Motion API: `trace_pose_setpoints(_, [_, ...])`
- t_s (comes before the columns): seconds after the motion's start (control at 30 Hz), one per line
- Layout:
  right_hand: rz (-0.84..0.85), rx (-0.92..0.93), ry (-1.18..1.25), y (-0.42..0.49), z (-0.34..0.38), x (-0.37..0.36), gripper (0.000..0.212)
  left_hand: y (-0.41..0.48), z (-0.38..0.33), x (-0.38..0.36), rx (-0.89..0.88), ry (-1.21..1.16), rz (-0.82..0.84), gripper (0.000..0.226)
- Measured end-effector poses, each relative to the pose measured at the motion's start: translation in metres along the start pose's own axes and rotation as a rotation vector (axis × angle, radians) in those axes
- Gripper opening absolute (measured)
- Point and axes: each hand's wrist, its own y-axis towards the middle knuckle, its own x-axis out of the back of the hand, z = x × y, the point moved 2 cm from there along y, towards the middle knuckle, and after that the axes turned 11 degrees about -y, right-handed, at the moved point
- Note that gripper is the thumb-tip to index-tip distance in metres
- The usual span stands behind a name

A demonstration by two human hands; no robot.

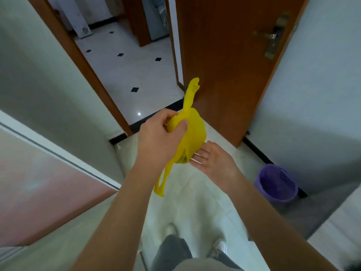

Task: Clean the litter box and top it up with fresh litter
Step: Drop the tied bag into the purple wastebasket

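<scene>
A thin yellow plastic bag (192, 132) hangs in front of me at chest height, one handle sticking up and another dangling below. My left hand (159, 137) grips its upper bunched part, thumb curled over the plastic. My right hand (212, 160) is at the bag's lower edge with straight fingers slipping under or into it; the fingertips are hidden by the bag. No litter box or litter is in view.
A purple perforated waste bin (277, 184) stands on the floor at the right wall. A brown door (230, 61) stands open ahead, leading to a white tiled room. A pink surface (39, 182) lies at my left. My feet are below.
</scene>
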Motion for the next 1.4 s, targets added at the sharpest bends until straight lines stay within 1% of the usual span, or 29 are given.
trace_pose_setpoints(0.07, [-0.058, 0.008, 0.034, 0.019, 0.006, 0.009, 0.040, 0.027, 0.006, -0.014, -0.020, -0.017, 0.053, 0.017])
trace_pose_setpoints(0.17, [-0.188, 0.032, 0.100, 0.045, 0.015, 0.021, 0.043, 0.069, 0.014, -0.038, -0.035, -0.074, 0.159, 0.015])
trace_pose_setpoints(0.33, [-0.398, 0.122, 0.131, 0.075, 0.048, 0.025, 0.033, 0.134, 0.018, -0.068, -0.113, -0.149, 0.380, 0.018])
trace_pose_setpoints(0.5, [-0.559, 0.202, 0.192, 0.086, 0.071, 0.032, 0.036, 0.179, 0.001, -0.106, -0.224, -0.229, 0.565, 0.019])
trace_pose_setpoints(0.6, [-0.637, 0.226, 0.265, 0.084, 0.079, 0.044, 0.038, 0.192, -0.011, -0.130, -0.283, -0.260, 0.632, 0.021])
trace_pose_setpoints(0.7, [-0.692, 0.240, 0.307, 0.084, 0.082, 0.062, 0.040, 0.200, -0.016, -0.154, -0.303, -0.285, 0.674, 0.020])
trace_pose_setpoints(0.9, [-0.733, 0.283, 0.395, 0.092, 0.095, 0.101, 0.036, 0.219, -0.031, -0.200, -0.324, -0.268, 0.752, 0.022])
trace_pose_setpoints(1.1, [-0.704, 0.279, 0.461, 0.132, 0.122, 0.137, 0.041, 0.253, -0.043, -0.231, -0.399, -0.161, 0.780, 0.016])
trace_pose_setpoints(1.17, [-0.685, 0.284, 0.466, 0.143, 0.136, 0.146, 0.040, 0.264, -0.048, -0.244, -0.397, -0.165, 0.766, 0.016])
trace_pose_setpoints(1.27, [-0.668, 0.292, 0.446, 0.151, 0.153, 0.160, 0.032, 0.274, -0.056, -0.268, -0.387, -0.177, 0.762, 0.019])
trace_pose_setpoints(1.4, [-0.707, 0.308, 0.468, 0.152, 0.160, 0.184, 0.032, 0.277, -0.065, -0.301, -0.381, -0.201, 0.840, 0.016])
